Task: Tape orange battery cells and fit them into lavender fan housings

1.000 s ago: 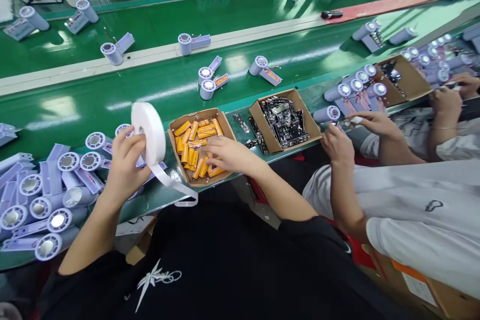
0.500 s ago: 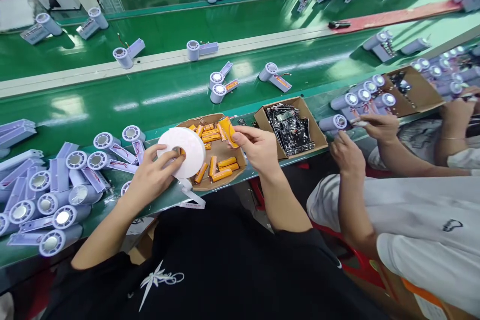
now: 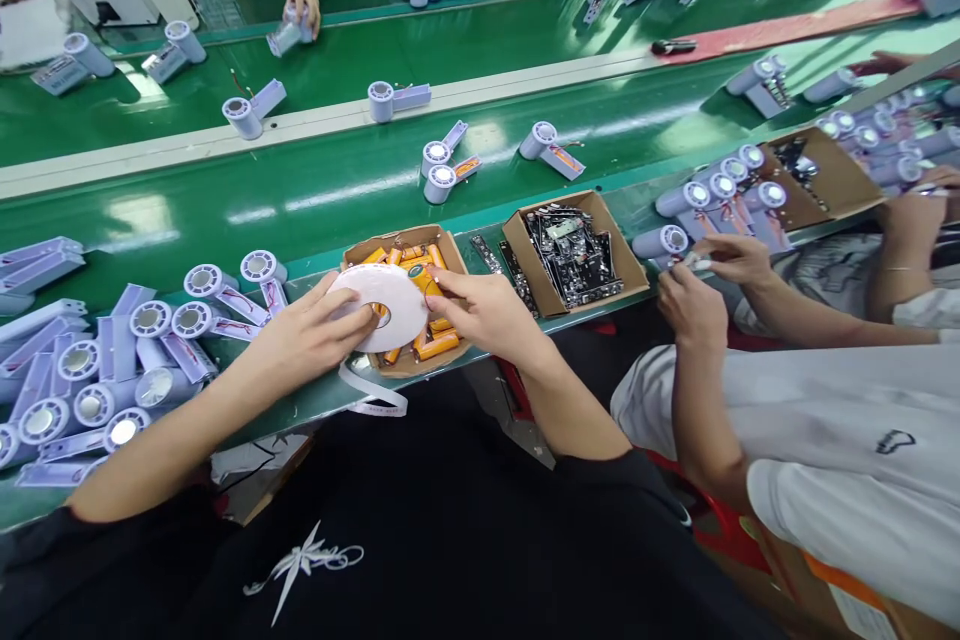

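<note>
My left hand [image 3: 322, 325] is closed on a white roll of tape [image 3: 401, 298], its fingers at the centre hole. A loose strip of tape [image 3: 379, 402] curls below the roll. In my right hand [image 3: 487, 312] is an orange battery cell [image 3: 421, 275], pinched between thumb and fingers and close against the roll's right edge. Under both hands stands a cardboard box [image 3: 457, 255] holding several orange cells, partly hidden by the roll. Left of my left hand lie several pale purple fan housings [image 3: 193, 318] with handles.
To the right, a cardboard box [image 3: 637, 282] holds dark circuit boards, with a few boards beside it. A co-worker's hands [image 3: 694, 305] work near more housings. The green conveyor [image 3: 315, 175] carries scattered housings. Across it, another person's hand [image 3: 304, 0] grips a housing.
My right hand has brought the orange cell left and down to the tape roll. The roll has moved slightly right and tilted. Across the belt, a person's hand has reached in onto a housing.
</note>
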A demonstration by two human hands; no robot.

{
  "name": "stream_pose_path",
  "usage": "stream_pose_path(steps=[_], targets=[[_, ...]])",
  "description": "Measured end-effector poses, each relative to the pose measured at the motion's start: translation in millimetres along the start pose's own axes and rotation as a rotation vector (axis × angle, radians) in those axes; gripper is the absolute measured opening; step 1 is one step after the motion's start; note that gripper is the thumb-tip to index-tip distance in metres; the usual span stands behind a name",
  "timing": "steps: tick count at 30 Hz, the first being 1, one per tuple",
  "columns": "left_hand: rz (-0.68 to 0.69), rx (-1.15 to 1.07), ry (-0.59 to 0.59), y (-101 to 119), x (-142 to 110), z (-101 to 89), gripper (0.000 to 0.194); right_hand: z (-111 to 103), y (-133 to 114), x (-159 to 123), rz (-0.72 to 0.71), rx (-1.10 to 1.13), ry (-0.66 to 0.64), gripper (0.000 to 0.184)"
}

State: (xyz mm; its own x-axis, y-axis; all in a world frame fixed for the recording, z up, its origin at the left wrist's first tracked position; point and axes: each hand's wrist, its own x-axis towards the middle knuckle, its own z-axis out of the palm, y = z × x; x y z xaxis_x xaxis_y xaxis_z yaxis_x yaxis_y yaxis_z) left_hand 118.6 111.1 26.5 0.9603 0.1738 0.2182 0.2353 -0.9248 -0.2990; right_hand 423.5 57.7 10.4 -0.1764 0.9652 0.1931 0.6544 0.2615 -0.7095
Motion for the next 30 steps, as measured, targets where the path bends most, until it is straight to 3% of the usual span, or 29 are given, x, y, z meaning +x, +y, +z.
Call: stream_pose_path(steps=[3, 5, 7, 10, 12, 14, 17, 23, 30], targets=[[0.027, -0.108, -0.05, -9, 9, -7.7, 0.04, -14, -2, 10, -0.023, -0.023, -0.09, 0.026], [0.007, -0.224, -0.101, -14, 16, -12.4, 0.047, -22, -1, 17, -0.036, -0.001, -0.167, 0.031], [-0.024, -0.263, -0.123, -13, 23, -16.9, 0.053, -22, 1, 21, -0.01, 0.107, -0.158, 0.035], [-0.063, -0.167, -0.075, -1, 30, -20.2, 0.051, 0, 6, 16, 0.111, 0.443, 0.132, 0.036], [-0.081, -0.092, -0.029, 10, 33, -17.4, 0.044, 20, 12, 8, 0.219, 0.645, 0.37, 0.049], [-0.076, -0.068, 0.0, 19, 33, -11.0, 0.041, 35, 20, 0, 0.303, 0.754, 0.446, 0.059], [-0.053, -0.099, -0.009, 24, 31, -0.4, 0.045, 45, 28, -7, 0.337, 0.823, 0.373, 0.064], [-0.072, -0.144, -0.047, 27, 31, 4.4, 0.042, 58, 23, -13, 0.402, 0.899, 0.485, 0.068], [-0.034, -0.15, -0.12, 19, 22, 0.5, 0.044, 37, 39, -20, 0.415, 0.899, 0.267, 0.068]])
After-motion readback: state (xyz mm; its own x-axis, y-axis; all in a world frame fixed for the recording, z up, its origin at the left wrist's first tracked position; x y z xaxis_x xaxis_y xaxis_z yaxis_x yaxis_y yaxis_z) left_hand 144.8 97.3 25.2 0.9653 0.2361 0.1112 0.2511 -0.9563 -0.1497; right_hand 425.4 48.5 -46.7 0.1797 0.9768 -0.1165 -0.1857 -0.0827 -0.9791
